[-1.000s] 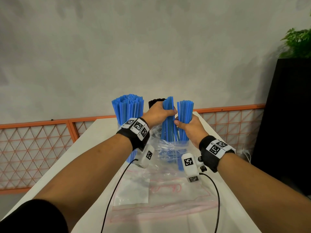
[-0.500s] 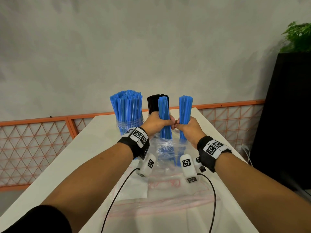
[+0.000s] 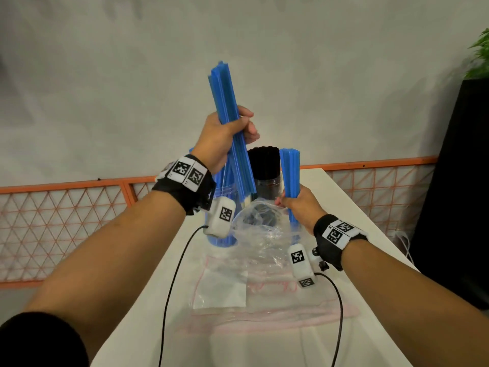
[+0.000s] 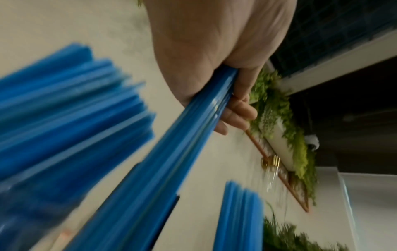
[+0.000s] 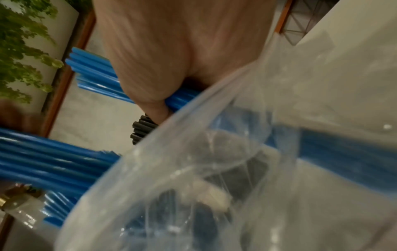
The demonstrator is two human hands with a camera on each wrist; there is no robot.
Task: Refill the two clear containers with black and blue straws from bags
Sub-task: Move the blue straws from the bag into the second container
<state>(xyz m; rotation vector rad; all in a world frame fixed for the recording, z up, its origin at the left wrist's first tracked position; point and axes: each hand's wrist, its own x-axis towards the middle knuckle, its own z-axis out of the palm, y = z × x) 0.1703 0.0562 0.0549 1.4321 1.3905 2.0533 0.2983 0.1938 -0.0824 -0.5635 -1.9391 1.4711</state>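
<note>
My left hand (image 3: 232,131) grips a long bundle of blue straws (image 3: 229,123), raised clear above the clear bag (image 3: 262,234); the same bundle (image 4: 171,152) runs through my left hand (image 4: 214,68) in the left wrist view. My right hand (image 3: 297,205) holds a second blue bundle (image 3: 289,173) upright at the bag's mouth, its lower part inside the bag. The right wrist view shows this bundle (image 5: 182,98) under my right hand (image 5: 171,59), pressed against the bag (image 5: 236,169). Behind stand a clear container of blue straws (image 3: 223,186), mostly hidden by my left wrist, and one of black straws (image 3: 264,168).
A flat zip bag with a white label (image 3: 238,287) lies on the white table (image 3: 357,207) in front of me. An orange lattice railing (image 3: 79,207) runs behind the table. A dark cabinet (image 3: 455,181) with a plant stands at the right.
My left hand has lifted its blue bundle up out of the bag, well above the containers. My right hand stays low at the bag's mouth with its bundle.
</note>
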